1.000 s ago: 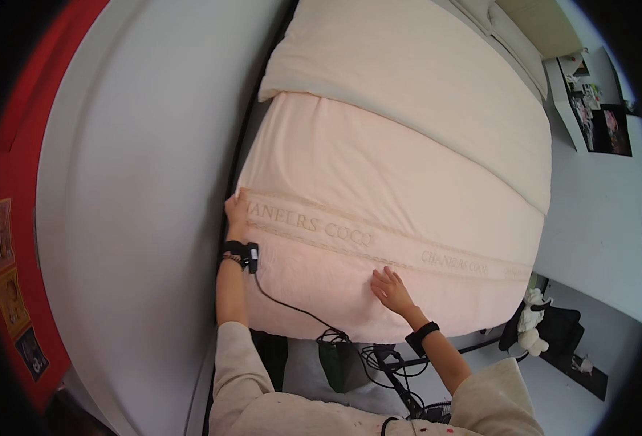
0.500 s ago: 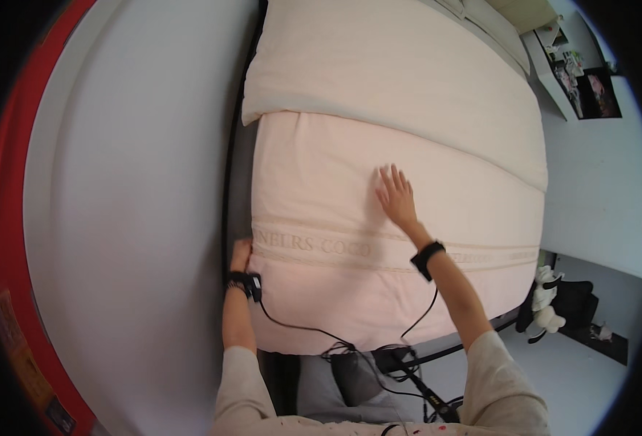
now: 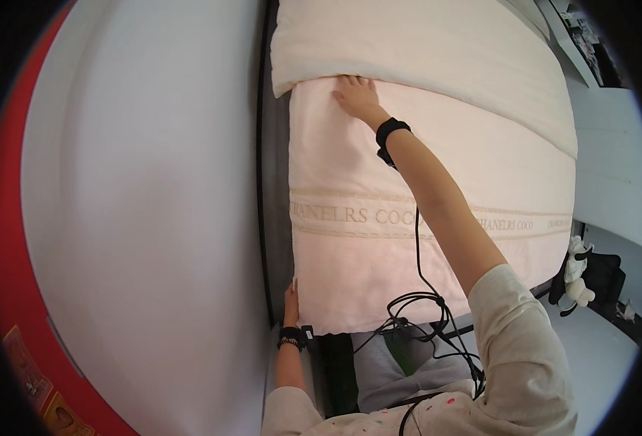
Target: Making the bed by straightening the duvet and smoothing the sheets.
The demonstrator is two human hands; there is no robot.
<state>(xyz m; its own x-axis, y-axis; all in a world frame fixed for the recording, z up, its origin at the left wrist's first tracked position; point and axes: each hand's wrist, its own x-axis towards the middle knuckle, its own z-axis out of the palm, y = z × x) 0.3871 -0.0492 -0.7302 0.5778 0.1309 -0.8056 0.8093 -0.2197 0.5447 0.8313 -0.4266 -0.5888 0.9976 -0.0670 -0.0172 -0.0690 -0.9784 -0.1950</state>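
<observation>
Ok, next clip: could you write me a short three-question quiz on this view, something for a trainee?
1. Which hand is nearer the folded upper layer of bedding?
2. True or false: the left hand is at the left edge of the pink cover.
3. The right wristband is: A) red, B) black, C) white.

Key: 1. The right hand. 2. True. 3. B.
</observation>
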